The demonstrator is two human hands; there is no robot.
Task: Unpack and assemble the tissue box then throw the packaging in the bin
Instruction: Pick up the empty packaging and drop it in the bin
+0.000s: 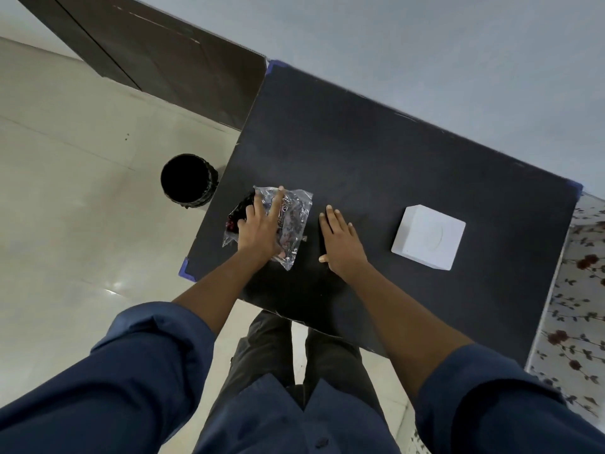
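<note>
1. A black bin (189, 179) was seen on the pale floor, just beside the table's left edge.
2. Crumpled clear packaging (291, 221) was pressed onto the black table (376, 165) by the left hand (260, 229), its fingers spread flat, not clenched.
3. The right hand (342, 244) was laid open and empty on the table.
4. The white tissue box (429, 236) was stood upright further right, apart from both hands.
</note>
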